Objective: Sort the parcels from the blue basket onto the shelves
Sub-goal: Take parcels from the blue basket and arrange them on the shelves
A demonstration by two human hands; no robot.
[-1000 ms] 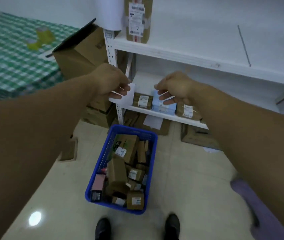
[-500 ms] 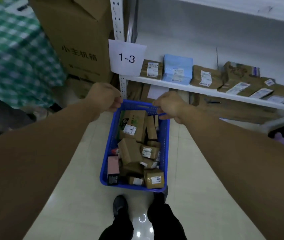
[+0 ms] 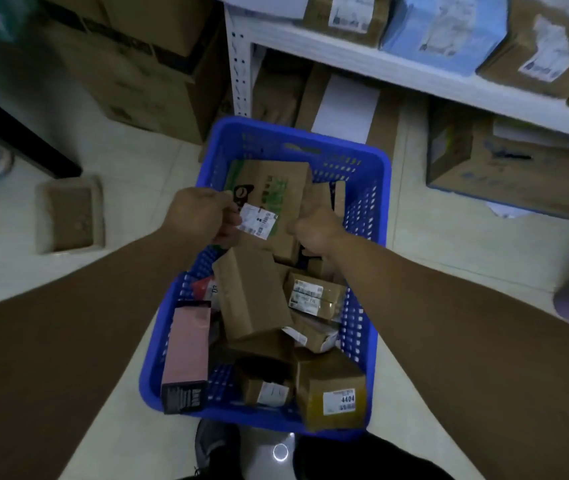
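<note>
Care pays here: our left hand (image 3: 200, 216) and right hand (image 3: 314, 226) curl round the green-printed parcel (image 3: 276, 188) in the blue basket (image 3: 310, 142), so we should lift it level toward the shelf (image 3: 414, 76).

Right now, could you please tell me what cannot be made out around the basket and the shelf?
Head view:
- Grip of the right hand on the box: fingers hidden behind the hand's back.
- Print on the label: too small and blurred.
- Tops of the shelf parcels: cut off by the top edge.
- Floor of the basket: covered by its contents.
</note>
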